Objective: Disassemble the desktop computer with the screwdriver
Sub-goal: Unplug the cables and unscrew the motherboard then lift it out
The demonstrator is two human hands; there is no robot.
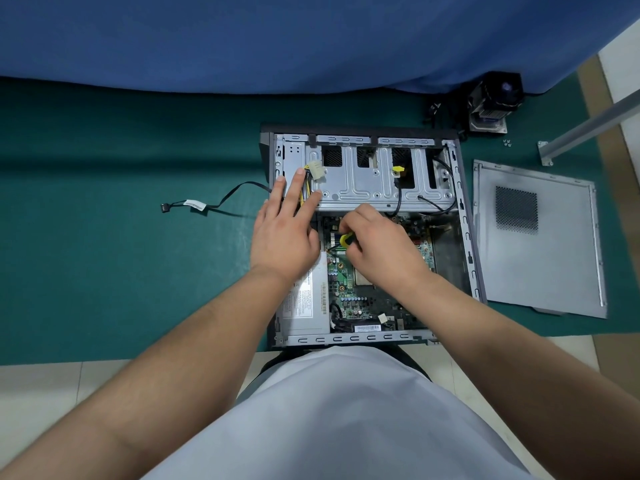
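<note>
Green matting (pixel 121 237) covers the bench, blue cloth (pixel 242 36) behind it. On it lies the computer (pixel 464 216), open, its side panel (pixel 554 271) set off to the right, probably to give access to the board (pixel 349 299). Right hand (pixel 384 247) curls round the screwdriver (pixel 345 240), tip angled down-left at the board's edge, seemingly on a screw. Left hand (pixel 284 233) lies flat, fingers straight, pressing on the drive cage (pixel 363 181) and the cable bundle (pixel 311 174), likely to steady the case and hold wires clear. A loose cable (pixel 207 206) trails left

Green mat (pixel 121 254), blue cloth (pixel 277 39) (plain).
</note>
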